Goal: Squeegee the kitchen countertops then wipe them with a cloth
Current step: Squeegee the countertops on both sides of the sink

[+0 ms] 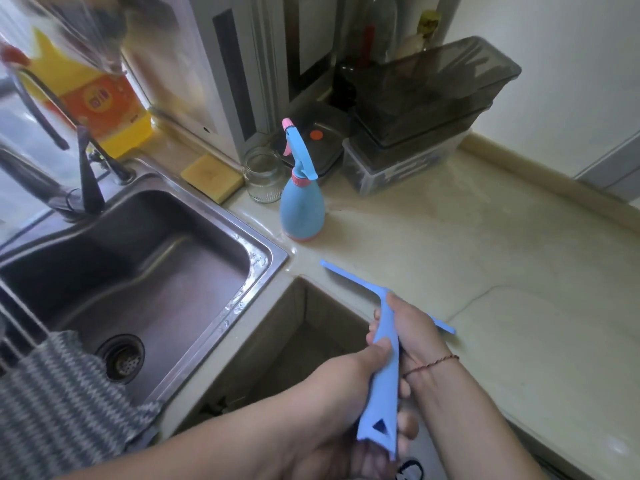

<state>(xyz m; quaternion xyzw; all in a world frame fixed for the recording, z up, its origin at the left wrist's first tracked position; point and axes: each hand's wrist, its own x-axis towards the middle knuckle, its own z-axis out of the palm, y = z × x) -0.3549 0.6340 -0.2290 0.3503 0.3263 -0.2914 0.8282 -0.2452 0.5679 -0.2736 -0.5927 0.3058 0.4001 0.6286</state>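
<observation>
Left of the spray bottle [302, 199], the sink [145, 265] runs out of view at the left edge, and the grey striped cloth [59, 403] over its near corner is cropped too. The containers behind the bottle are dim and blurred. Below the bottle, the blue squeegee [382, 344] has its blade on the countertop [519, 271] edge, partly hidden by the hands. The left hand [346, 386] wraps the handle; the right hand [412, 327] grips it near the blade.

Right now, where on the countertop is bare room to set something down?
The countertop is bare right of the spray bottle, from the stacked containers forward to the squeegee. It is crowded at the back: jar, sponge, containers.
</observation>
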